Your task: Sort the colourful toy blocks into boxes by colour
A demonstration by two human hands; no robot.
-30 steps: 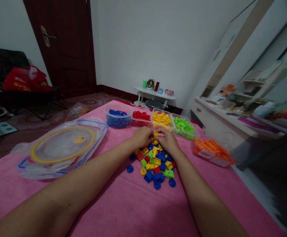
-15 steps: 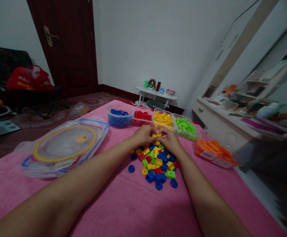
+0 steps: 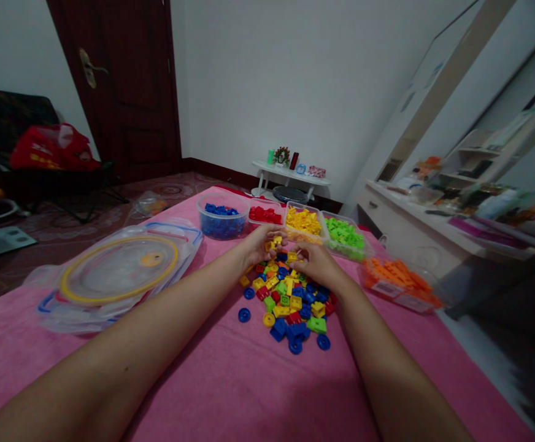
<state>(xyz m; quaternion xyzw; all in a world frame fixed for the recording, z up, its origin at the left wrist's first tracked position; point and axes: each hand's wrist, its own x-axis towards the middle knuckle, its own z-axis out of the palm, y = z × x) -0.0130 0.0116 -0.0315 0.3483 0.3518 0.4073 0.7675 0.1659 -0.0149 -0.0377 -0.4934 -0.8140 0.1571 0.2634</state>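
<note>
My left hand (image 3: 259, 244) is turned partly palm-up at the far side of a mixed pile, its fingers curled around several yellow building bricks (image 3: 273, 243). Close by on the right, my right hand (image 3: 316, 261) reaches into the pile's far edge, fingertips closed at a yellow brick (image 3: 292, 256). Toward me spreads the pile of toy bricks (image 3: 295, 302) in blue, yellow, red and green, with a few wheel-shaped pieces such as a blue wheel (image 3: 244, 315) at its border. My right hand covers part of the pile.
Behind the hands stand a round tub of blue bricks (image 3: 222, 228) and boxes of red bricks (image 3: 264, 215), yellow bricks (image 3: 303, 221) and green bricks (image 3: 343, 234). An orange-brick box (image 3: 400, 283) stands right. Stacked clear lids (image 3: 120, 270) lie left on the pink cloth (image 3: 230, 393).
My left hand has turned and opened slightly, showing yellow bricks in it. My right hand has shifted a little away from it, down to the pile's far edge.
</note>
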